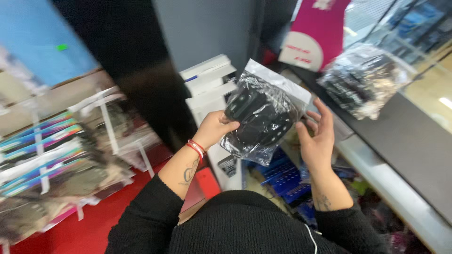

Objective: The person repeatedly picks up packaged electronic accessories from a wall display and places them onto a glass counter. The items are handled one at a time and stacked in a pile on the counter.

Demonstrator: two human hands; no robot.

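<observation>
A dark pillar (141, 70) is rising against a grey wall (207, 28) (blue panel (42, 37) beside it); a red floor (89, 226) is showing below.

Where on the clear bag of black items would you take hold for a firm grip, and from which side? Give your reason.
Probably the bulging lower half of the clear bag, pinched from the side as the left hand does. The black contents give bulk there; the flat sealed top strip is thin and slippery. The right hand is open beside it.
</observation>
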